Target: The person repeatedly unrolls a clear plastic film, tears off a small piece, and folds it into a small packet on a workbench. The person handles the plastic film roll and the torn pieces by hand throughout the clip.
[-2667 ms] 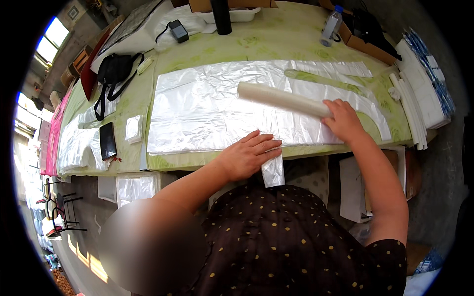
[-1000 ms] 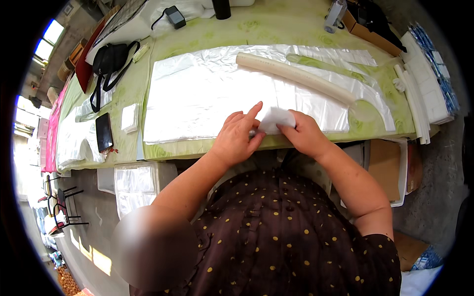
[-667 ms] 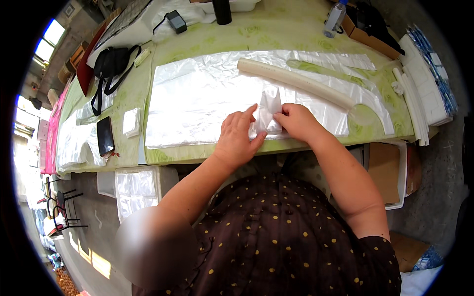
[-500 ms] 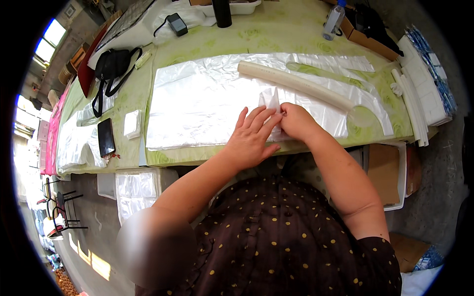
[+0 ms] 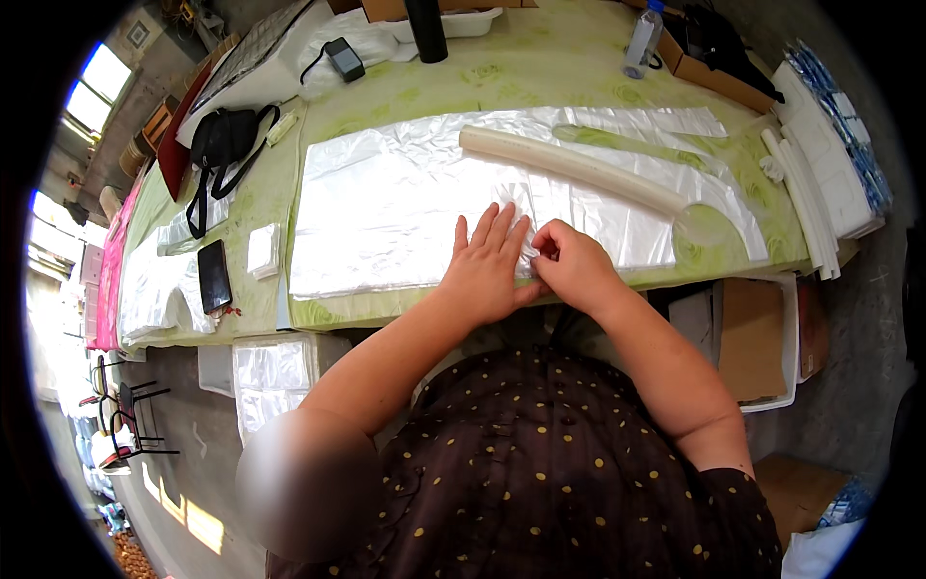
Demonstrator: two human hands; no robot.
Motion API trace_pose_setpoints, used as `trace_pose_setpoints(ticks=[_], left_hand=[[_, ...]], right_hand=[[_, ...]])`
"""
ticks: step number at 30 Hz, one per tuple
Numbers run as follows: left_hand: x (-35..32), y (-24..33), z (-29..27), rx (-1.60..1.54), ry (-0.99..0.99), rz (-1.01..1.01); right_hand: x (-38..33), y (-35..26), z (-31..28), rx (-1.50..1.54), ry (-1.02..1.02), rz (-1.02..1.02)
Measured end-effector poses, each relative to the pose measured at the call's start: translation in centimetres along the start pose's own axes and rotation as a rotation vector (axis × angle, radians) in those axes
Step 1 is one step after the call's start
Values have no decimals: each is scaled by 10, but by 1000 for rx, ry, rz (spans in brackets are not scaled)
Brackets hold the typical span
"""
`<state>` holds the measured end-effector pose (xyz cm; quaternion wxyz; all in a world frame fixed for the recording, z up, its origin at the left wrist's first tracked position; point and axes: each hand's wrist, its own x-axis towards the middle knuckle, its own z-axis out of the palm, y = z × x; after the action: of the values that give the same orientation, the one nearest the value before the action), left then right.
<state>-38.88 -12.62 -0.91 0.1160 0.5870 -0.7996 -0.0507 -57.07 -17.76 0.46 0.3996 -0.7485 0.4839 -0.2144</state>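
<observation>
A stack of thin, clear plastic bags (image 5: 376, 217) lies spread along the near side of the table. My left hand (image 5: 487, 265) rests flat on it, fingers stretched out, over a small folded piece of clear plastic (image 5: 515, 193) whose top shows beyond the fingertips. Close by on the right, my right hand (image 5: 576, 265) is closed in a pinch, thumb against forefinger, at the edge of that folded plastic. A long, cream-coloured tube (image 5: 574, 172) lies slantwise across the bags, just beyond my right hand.
Left of the bags are a small white packet stack (image 5: 263, 251), a black phone (image 5: 214, 277) and a black strapped bag (image 5: 224, 137). A water bottle (image 5: 641, 43) and a dark cylinder (image 5: 425, 31) stand at the back. White rods (image 5: 805, 207) lie along the right edge.
The folded plastic stood up between my hands and now lies flat under my left fingers. My right hand has drawn slightly down, nearer to me.
</observation>
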Motion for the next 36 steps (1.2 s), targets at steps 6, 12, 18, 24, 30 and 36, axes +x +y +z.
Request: trace_pose_setpoints(ticks=[6,12,18,24,30,36], left_hand=[[-27,-6,-17,-121,-83,199],[-28,-6,-20,-198,-11,217],[-13,-18,-14,-362,165,77],[-1,-15,-6,-420,261,-109],[0,-15,2,-483,300,-189],[5,-8,6,-254,488,-24]], right_hand=[[-56,-9,-16,122,-159,27],[-36,2,-24,-176,155,-579],[-11,23,-28,-281,2,-577],[1,19,-22,-337,22,-357],[10,12,-11,-413,62,-252],[14,6,-10,-504,39,-181]])
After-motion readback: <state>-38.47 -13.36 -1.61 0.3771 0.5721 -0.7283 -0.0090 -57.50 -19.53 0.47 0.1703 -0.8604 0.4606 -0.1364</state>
